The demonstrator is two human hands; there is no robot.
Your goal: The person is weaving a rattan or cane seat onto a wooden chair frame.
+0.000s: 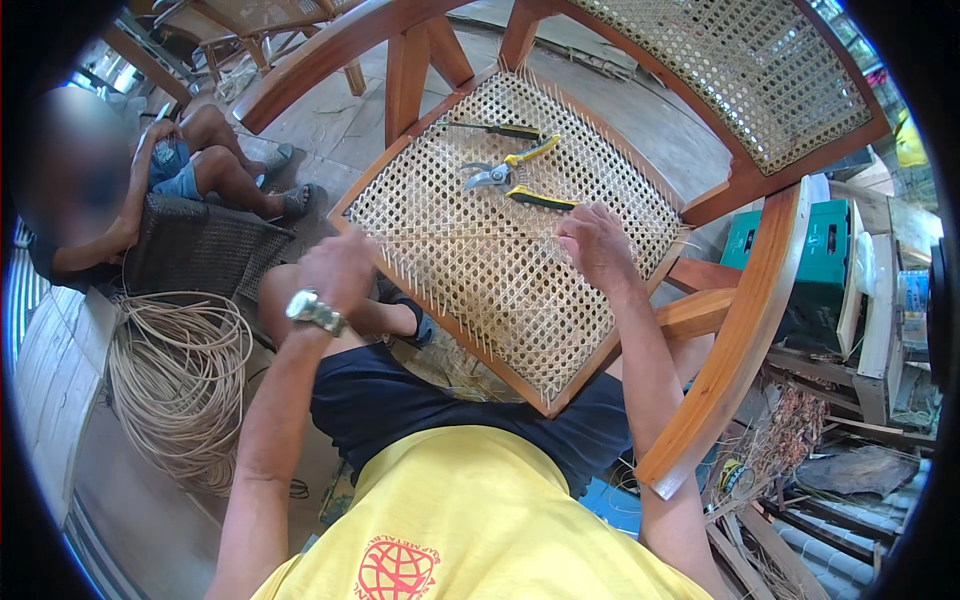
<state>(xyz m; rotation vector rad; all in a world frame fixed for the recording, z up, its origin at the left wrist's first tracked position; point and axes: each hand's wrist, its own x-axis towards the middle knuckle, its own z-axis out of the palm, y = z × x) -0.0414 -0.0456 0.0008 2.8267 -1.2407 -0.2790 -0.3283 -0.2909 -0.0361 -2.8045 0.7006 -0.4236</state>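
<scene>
A wooden chair's woven cane seat lies tilted in front of me, with short cane ends sticking up along its edges. A pale cane strand stretches across it between my hands. My left hand, slightly blurred and wearing a wristwatch, grips the strand at the seat's left edge. My right hand has its fingers closed on the strand over the right part of the seat. Above it lie yellow-handled pruning shears and another black-and-yellow tool.
The chair's cane back and curved wooden arm surround my right side. A seated person is at left, beside coiled cane. A green crate and wood scraps are at right; another chair stands behind.
</scene>
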